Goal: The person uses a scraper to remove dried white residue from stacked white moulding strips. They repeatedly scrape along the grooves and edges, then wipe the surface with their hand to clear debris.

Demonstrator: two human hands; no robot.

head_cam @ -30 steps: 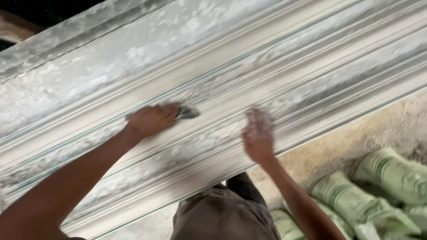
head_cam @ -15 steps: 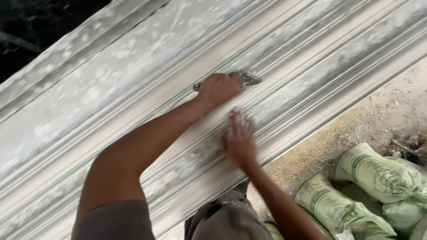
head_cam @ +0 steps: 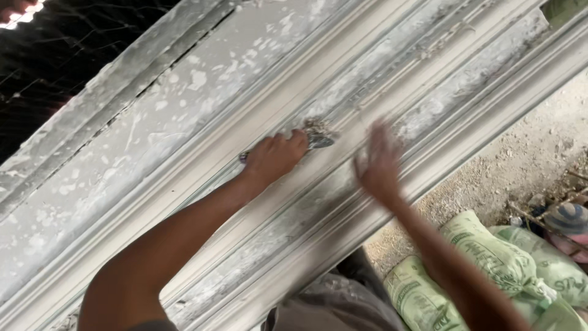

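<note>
Plaster's mostly on this long moulding [head_cam: 429, 92], though it's patchy and rough. Left hand [head_cam: 274, 158] grips a small trowel [head_cam: 318, 140] in the groove; right hand [head_cam: 378, 164], open and blurred, rests beside it.

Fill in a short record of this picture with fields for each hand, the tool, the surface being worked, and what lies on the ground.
left hand: left hand closed around a small metal tool, pressed to the moulding
tool: small metal tool, its tip caked with grey plaster, lying in a groove
right hand: right hand open and blurred, fingers spread over the moulding, holding nothing
surface: long white plaster moulding with parallel ridges and grooves, running diagonally, speckled with plaster
ground: green sacks lying on sandy ground at lower right
</note>
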